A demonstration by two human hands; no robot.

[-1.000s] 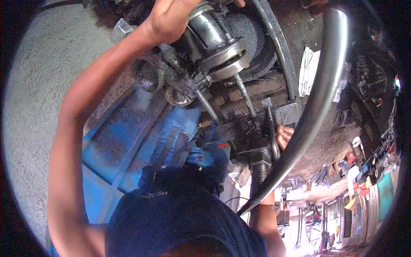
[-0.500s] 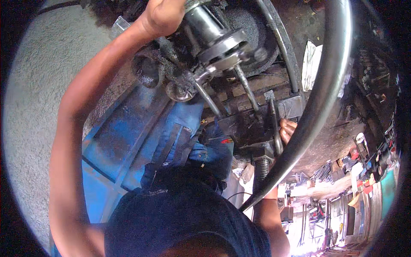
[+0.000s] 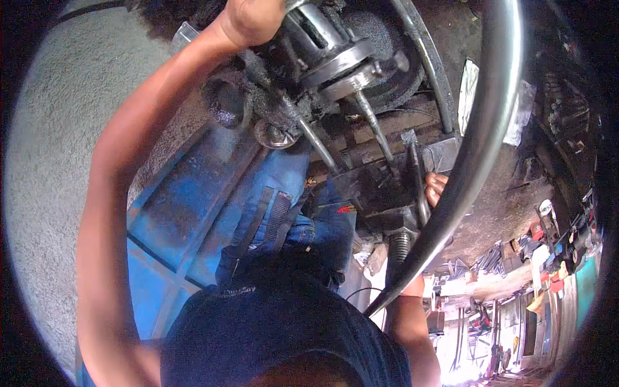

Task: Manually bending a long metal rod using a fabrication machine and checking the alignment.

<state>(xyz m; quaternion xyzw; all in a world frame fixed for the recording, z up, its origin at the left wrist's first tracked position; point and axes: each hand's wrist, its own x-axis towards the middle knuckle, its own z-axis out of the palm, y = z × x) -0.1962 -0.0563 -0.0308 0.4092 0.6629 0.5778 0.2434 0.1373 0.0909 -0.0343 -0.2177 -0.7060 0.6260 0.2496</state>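
At the far end of the slotted steel cylinder [image 3: 324, 42], my left hand [image 3: 259, 17] is positioned at the metal; the upper edge of the view cuts off its fingers, so I cannot tell whether they grip. To the right of the cylinder and nearer to me, my right hand [image 3: 436, 188] shows only bent fingertips beside a short metal bar [image 3: 416, 177]. The polished tube [image 3: 496, 106], located right of the cylinder, covers the palm; I cannot determine its hold. My hands are well apart. A bright flange [image 3: 340, 63] is located at the cylinder's near end. Nearer to me than the cylinder, two rods [image 3: 374, 129] meet a dark metal block [image 3: 369, 187]. Left of the cylinder, and nearer to me, is a blue metal frame [image 3: 171, 206].
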